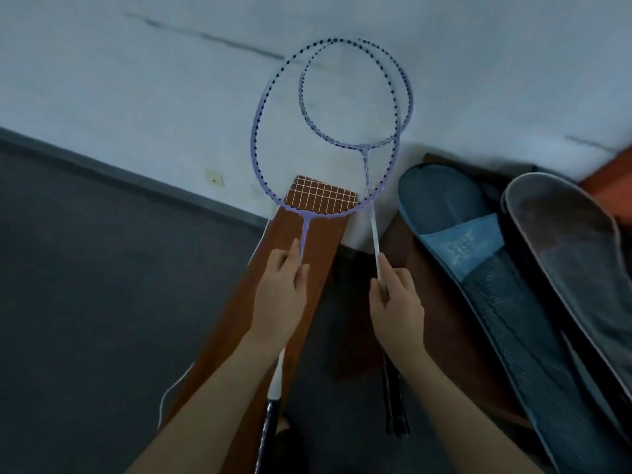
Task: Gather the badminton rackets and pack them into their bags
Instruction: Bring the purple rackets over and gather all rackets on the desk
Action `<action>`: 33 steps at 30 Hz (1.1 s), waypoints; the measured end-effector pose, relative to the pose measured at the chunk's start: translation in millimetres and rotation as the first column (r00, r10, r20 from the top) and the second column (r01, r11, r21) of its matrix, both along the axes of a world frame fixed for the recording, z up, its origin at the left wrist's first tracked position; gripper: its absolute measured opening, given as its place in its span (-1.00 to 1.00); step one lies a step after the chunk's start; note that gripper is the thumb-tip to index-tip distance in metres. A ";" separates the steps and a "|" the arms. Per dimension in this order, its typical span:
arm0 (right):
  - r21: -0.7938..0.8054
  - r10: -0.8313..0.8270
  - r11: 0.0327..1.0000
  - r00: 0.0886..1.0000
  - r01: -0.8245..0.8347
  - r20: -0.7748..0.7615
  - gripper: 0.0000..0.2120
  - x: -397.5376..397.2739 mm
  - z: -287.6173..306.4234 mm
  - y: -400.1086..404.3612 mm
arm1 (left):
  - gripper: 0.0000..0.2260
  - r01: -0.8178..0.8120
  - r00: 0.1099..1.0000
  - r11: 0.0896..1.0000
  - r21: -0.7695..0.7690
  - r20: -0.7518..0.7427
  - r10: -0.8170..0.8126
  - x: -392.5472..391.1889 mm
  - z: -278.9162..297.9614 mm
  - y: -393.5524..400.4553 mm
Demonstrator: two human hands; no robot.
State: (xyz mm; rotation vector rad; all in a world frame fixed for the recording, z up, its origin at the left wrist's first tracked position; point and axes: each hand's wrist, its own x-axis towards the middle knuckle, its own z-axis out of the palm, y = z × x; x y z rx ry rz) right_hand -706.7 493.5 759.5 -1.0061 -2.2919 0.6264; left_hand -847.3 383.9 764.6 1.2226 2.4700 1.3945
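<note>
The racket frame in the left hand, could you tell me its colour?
Pale purple racket frame with dark dots, clearest in the head view.

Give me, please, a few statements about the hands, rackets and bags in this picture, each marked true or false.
1. Each hand holds a racket by its shaft. True: the left hand grips the left racket and the right hand grips the right racket.
2. The two racket heads overlap. True.
3. Both rackets are already inside a bag. False: both are held out in the open, to the left of the bags.
4. The blue bag lies to the right of the hands. True.
5. The racket frames are red. False: they are pale purple with dark dots.
6. The left hand is open and holds nothing. False: its fingers pinch the racket shaft.
</note>
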 end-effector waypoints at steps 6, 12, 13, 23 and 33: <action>0.166 -0.075 0.981 0.988 0.097 -0.134 -0.60 91.6 52.3 25.7 | -0.62 0.129 0.985 0.982 0.136 -0.129 -0.112 76.1 58.9 46.4; 0.158 -0.183 0.964 0.966 0.213 -0.184 -0.58 236.0 77.1 49.4 | -0.66 0.282 0.941 0.951 0.125 -0.228 -0.249 207.7 80.9 95.6; 0.157 -0.203 0.960 0.962 0.232 -0.181 -0.59 261.0 79.3 54.7 | -0.67 0.306 0.934 0.946 0.106 -0.229 -0.276 230.7 81.4 105.1; 0.124 -0.362 0.914 0.915 0.386 -0.181 -0.59 447.0 82.5 116.4 | -0.65 0.502 0.858 0.859 0.099 -0.181 -0.480 411.4 99.9 198.1; 0.136 -0.493 0.854 0.865 0.502 -0.094 -0.63 542.0 79.6 219.7 | -0.68 0.521 0.853 0.850 0.072 -0.052 -0.519 498.9 78.1 327.1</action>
